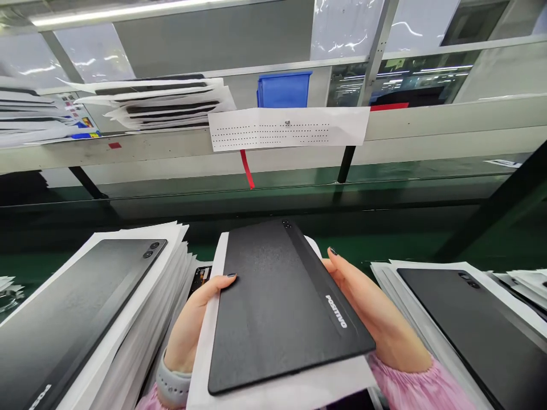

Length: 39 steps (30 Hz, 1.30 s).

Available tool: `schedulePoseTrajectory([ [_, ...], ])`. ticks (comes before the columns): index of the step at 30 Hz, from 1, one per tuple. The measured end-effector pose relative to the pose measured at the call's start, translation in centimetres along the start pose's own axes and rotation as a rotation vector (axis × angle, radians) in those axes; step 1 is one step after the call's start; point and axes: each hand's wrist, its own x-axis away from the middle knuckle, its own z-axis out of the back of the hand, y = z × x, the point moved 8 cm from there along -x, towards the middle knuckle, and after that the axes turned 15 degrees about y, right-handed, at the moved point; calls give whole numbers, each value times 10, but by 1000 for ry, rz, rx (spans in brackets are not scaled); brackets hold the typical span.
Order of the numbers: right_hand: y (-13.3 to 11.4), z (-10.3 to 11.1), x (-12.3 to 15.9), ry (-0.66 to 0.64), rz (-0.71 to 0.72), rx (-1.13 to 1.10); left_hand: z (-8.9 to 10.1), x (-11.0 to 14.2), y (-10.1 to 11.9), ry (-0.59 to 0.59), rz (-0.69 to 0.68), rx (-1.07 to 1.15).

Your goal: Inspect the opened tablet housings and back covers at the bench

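Note:
A thin dark grey tablet back cover (282, 307) lettered POSITIVO is tilted in front of me, with a white paper sheet (217, 265) beneath it. My left hand (194, 316) grips the left side, its thumb on top of the cover and its fingers hidden below. Along the right edge lies my right hand (363, 302), thumb raised off the surface and the other fingers mostly hidden behind the cover. To the left, another cover (94, 302) tops a tall stack of white sheets (141, 319). A similar cover (470, 319) lies on sheets at the right.
A shelf ledge (427, 128) crosses above the bench, carrying paper-interleaved stacks (171, 105) and a blue bin (284, 90). A printed strip (290, 130) hangs from the ledge. Dark posts stand below it, one slanting support (499, 199) at the right.

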Motion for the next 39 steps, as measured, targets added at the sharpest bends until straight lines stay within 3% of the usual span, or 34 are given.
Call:
schedulePoseTrajectory([
  [9, 3, 1, -5, 89, -219, -365, -1, -3, -7, -58, 162, 20],
  [14, 10, -10, 5, 54, -266, -267, -4, -1, -11, -67, 221, 17],
  [18, 25, -15, -2, -68, -322, -239, -3, -5, -16, -88, 129, -22],
  [23, 50, -21, -29, -141, -351, -275, -17, 5, -19, -397, -56, 100],
  [30, 82, -34, -37, -199, -475, -272, -12, 10, -21, -297, -199, -40],
  [35, 79, -36, -35, -191, -447, -246, -11, 10, -22, -327, -257, -107],
  [39, 63, -34, -31, -144, -326, -231, -6, 14, -19, -278, -284, -105],
])
